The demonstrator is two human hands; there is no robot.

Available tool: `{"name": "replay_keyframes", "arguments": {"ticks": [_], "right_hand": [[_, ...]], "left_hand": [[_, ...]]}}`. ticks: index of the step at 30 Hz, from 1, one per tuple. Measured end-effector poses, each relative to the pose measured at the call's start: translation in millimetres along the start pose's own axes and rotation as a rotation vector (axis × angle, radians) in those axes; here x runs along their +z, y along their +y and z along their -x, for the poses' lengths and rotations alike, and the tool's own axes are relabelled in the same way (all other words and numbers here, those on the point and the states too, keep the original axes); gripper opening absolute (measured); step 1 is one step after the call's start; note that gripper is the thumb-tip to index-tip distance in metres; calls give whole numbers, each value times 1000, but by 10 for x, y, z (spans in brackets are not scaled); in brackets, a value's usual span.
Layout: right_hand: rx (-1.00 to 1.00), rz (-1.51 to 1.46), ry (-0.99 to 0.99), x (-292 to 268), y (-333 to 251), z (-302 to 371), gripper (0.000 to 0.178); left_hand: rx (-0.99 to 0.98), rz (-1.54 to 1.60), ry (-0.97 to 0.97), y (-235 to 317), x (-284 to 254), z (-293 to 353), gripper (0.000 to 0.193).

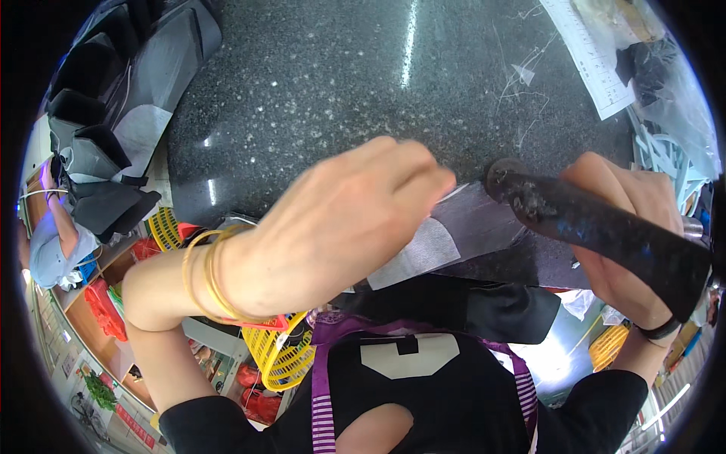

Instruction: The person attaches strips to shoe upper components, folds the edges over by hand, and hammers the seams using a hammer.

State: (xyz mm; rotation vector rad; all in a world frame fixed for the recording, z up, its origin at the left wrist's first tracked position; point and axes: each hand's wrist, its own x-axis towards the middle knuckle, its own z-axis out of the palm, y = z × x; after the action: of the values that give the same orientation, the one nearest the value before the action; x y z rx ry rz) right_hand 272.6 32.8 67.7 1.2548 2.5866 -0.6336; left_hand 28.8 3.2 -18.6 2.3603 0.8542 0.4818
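My right hand (631,197) is closed on a hammer whose dark metal head (597,219) has a round face at one end and a flared, flat peen at the other. Its handle is hidden behind the head and hand. A black and grey piece of sheet material (476,223) lies at the near table edge, with the hammer's round face just above its right part. Over its left part, my left hand (363,204) has curled fingers pinched at its upper edge, where a thin pale line shows. The left fingertips are partly hidden.
Several dark folded pieces (155,98) are stacked at the left of the speckled black table (340,76). A white ruler-like strip (594,60), plastic bags (662,91) and pale blue strips (665,166) lie right. Yellow baskets (276,352) stand below. Another person (60,242) is far left.
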Motion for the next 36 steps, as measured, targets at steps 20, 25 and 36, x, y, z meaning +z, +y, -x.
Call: {"name": "replay_keyframes", "arguments": {"ticks": [20,25,36], "right_hand": [[72,-82,145,206,-335,113,18],[79,-83,165,257,-431,111,17],[123,-179,71,258,-688,-3,18]], "left_hand": [[190,-371,-92,181,-61,148,33],[163,-204,-30,26,-16,210,20],[66,92,49,-268,-170,599,16]]}}
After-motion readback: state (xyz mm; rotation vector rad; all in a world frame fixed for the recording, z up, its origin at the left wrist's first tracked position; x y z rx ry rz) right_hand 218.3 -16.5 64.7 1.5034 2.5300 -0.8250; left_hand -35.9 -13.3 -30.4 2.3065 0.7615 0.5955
